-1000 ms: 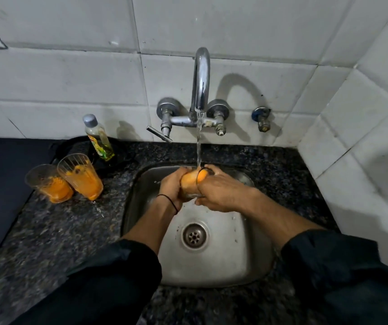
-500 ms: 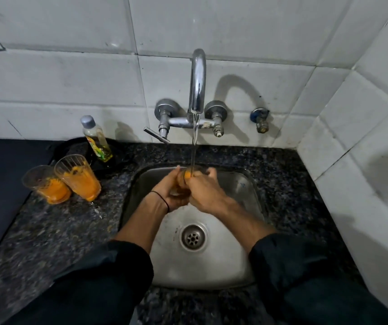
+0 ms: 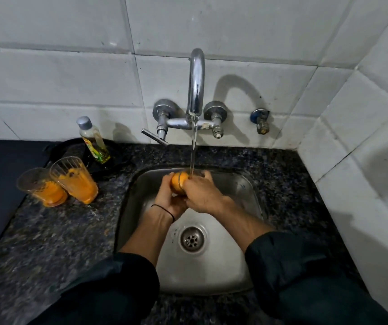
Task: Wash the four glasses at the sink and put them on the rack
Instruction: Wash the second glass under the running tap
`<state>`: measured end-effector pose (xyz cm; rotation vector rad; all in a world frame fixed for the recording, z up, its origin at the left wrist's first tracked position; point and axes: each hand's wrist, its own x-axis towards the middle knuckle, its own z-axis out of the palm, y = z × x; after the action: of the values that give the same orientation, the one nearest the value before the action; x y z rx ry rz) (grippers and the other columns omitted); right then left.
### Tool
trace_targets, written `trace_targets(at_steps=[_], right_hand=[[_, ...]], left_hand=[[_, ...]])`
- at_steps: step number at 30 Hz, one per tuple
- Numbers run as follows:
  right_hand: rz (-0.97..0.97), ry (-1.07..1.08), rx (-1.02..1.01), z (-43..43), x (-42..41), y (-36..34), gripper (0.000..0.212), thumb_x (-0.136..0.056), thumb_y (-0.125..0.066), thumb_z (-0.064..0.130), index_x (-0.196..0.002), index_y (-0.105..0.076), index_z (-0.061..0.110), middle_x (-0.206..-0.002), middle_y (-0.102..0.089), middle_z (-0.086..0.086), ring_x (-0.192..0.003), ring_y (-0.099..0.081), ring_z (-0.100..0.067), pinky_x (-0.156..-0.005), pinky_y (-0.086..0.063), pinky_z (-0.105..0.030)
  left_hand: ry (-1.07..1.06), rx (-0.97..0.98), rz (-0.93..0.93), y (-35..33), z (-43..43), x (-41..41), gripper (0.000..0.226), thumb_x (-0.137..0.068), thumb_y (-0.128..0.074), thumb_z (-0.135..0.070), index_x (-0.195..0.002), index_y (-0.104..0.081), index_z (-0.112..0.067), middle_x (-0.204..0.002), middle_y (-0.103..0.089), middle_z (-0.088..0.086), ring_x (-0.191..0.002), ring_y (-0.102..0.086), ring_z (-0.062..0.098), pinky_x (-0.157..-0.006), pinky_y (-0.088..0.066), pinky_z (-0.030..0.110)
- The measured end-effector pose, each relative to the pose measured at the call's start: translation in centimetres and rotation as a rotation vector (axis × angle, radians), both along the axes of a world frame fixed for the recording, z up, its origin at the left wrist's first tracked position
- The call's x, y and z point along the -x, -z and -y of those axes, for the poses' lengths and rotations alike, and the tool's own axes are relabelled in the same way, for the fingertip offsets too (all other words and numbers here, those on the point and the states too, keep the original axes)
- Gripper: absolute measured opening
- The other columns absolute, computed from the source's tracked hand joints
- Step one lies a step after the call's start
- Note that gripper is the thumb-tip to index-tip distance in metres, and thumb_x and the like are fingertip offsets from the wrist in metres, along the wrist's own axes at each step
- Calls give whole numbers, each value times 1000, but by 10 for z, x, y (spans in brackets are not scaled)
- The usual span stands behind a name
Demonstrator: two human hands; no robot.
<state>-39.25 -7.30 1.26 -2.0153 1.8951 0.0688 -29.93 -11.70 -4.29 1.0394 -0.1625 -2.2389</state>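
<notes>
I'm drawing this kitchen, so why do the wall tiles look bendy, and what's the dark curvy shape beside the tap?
Head view: the wide-angle lens bows the wall tiles; the dark arch is the shadow of the tap, thrown rightward on the wall.

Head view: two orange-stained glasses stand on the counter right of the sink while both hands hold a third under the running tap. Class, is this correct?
Not quite. The head view shows the inner stained glass and outer stained glass on the counter left of the sink, not right. The left hand and right hand do hold the third glass under the running tap.
</notes>
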Motion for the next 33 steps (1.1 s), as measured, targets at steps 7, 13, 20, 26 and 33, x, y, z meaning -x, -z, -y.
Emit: trace_targets(at_steps=[7, 13, 20, 26, 33], right_hand=[[122, 28, 68, -7, 0, -3, 14, -94, -57, 30, -106, -61, 35, -152, -33, -5, -135, -41, -30, -112, -37, -44], [268, 193, 143, 7, -3, 10, 16, -96, -62, 22, -102, -73, 12, -108, -72, -9, -104, -66, -25, -99, -51, -42], [94, 96, -45, -1, 9, 38, 49, -93, -52, 9, -142, -49, 14, -153, -42, -14, -151, -21, -38, -125, -8, -54], [1101, 855, -187, 8, -12, 8, 15, -90, -64, 2, -104, -69, 3, -96, -72, -11, -97, -70, -25, -91, -56, -27], [652, 343, 96, 6, -13, 39, 16, -86, -55, 22, -91, -69, 18, -98, -68, -2, -97, -66, -22, -95, -54, -42]], left_hand=[[138, -44, 80, 18, 7, -15, 52, -86, -63, -51, -124, -66, -15, -118, -67, 12, -111, -62, 27, -78, -57, 43], [40, 109, 14, 11, -3, -6, 38, -97, -42, -35, -108, -65, -8, -115, -65, 20, -109, -61, 32, -97, -46, 45], [155, -40, 177, 6, 9, -7, 63, -92, -53, -54, -130, -60, -4, -126, -63, 23, -119, -58, 35, -96, -49, 49], [-28, 155, 28, 19, -11, 4, 51, -101, -38, -37, -81, -74, -8, -82, -74, 13, -75, -73, 22, -78, -55, 35], [-8, 147, 102, 17, -6, -8, 51, -102, -44, -39, -83, -76, -4, -89, -74, 16, -80, -75, 25, -76, -57, 37]])
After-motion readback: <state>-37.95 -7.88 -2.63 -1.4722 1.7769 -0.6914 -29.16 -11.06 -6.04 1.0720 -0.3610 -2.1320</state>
